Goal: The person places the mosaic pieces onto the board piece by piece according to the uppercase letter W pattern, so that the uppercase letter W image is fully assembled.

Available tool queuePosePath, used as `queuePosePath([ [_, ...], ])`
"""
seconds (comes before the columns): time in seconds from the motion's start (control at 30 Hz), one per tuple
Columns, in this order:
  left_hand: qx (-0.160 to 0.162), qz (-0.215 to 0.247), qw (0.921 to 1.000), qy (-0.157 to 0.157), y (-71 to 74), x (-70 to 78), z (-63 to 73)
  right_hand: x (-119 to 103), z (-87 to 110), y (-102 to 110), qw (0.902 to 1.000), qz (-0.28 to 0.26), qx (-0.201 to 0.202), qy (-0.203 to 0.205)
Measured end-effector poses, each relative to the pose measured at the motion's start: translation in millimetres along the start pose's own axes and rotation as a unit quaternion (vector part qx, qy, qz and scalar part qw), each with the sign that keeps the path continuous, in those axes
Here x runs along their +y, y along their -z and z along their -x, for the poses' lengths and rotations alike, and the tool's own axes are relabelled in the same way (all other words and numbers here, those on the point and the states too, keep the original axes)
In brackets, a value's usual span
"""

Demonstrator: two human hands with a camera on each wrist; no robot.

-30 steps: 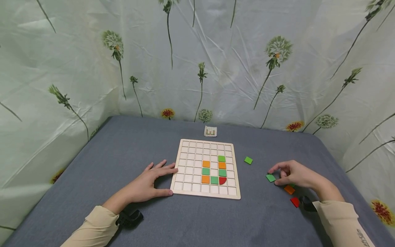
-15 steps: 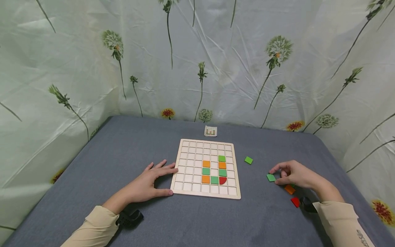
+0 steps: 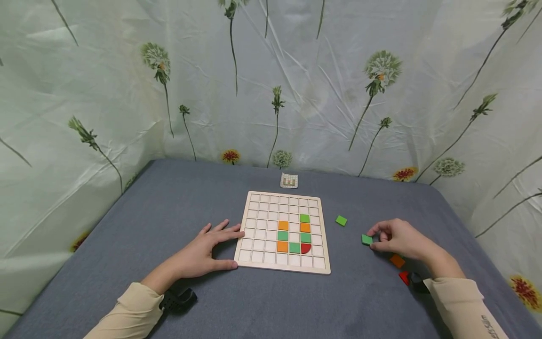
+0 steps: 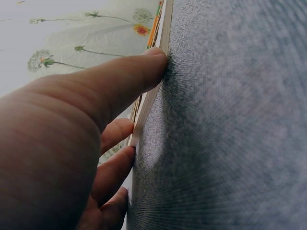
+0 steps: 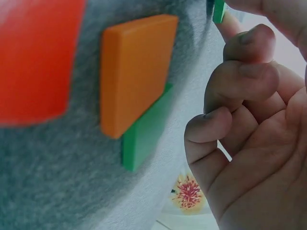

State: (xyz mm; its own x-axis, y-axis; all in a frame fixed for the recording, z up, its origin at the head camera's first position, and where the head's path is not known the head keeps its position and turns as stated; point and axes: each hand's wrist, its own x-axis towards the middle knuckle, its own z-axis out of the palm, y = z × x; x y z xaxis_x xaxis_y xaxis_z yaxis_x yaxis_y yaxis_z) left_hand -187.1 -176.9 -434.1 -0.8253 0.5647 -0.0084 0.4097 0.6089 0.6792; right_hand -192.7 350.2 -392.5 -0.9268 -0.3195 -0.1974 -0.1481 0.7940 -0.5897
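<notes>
In the head view a pale wooden grid board lies on the cloth. Several orange and green square tiles and one rounded red piece sit in its cells. My left hand lies at the board's left side, fingers spread, with thumb and a fingertip touching its edge. Away to the right, my right hand pinches a green square tile between thumb and index finger. Only a sliver of that tile shows in the right wrist view, where the other fingers are curled.
An orange tile, another green tile and a red piece lie near the right wrist. One light green tile lies right of the board. A small patterned card rests behind it. A floral curtain hangs behind the table.
My right hand has shifted slightly left and away from me, and the pinched green tile has moved and turned with it. The left hand and board have stayed still.
</notes>
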Motion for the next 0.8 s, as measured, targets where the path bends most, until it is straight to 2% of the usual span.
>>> queuePosePath([
  [0.2, 0.000, -0.002, 1.0000, 0.000, -0.1, 0.2, -0.2, -6, -4.9, 0, 0.9998, 0.015, 0.012, 0.006],
  [0.8, -0.002, -0.002, 1.0000, 0.003, -0.1, -0.2, -0.2, -44, -31.4, -5, 0.9979, 0.046, 0.030, 0.035],
])
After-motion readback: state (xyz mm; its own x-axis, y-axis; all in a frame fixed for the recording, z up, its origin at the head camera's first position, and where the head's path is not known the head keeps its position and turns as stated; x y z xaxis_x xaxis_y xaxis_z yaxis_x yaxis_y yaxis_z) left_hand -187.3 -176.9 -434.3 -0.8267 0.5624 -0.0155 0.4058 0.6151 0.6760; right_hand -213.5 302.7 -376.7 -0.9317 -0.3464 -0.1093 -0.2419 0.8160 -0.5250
